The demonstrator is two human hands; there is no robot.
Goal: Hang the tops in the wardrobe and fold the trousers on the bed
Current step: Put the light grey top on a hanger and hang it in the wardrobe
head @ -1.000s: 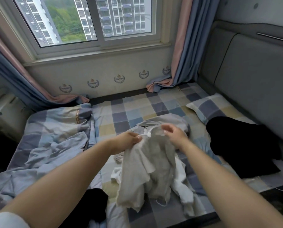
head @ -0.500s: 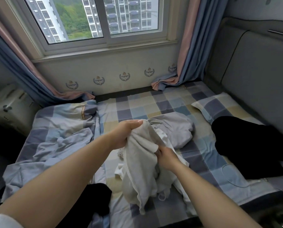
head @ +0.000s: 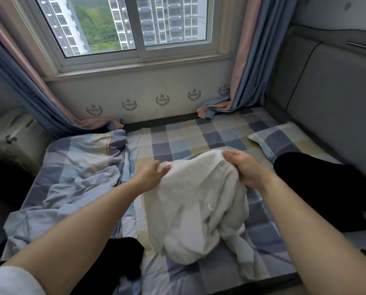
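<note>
Checked bed (head: 177, 143), window (head: 135, 24), grey headboard (head: 331, 99)

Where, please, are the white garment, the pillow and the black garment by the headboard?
White garment (head: 199, 201): head view, middle of the bunched cloth.
Pillow (head: 284, 138): head view, its checked top.
Black garment (head: 318, 188): head view, centre of the dark cloth.

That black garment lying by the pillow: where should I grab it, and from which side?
Take the black garment at its near edge, reaching in from the right of the white top. It lies flat and spread, its far side under the pillow, so a pinch grip on the loose near edge probably lifts cleanly.
</note>
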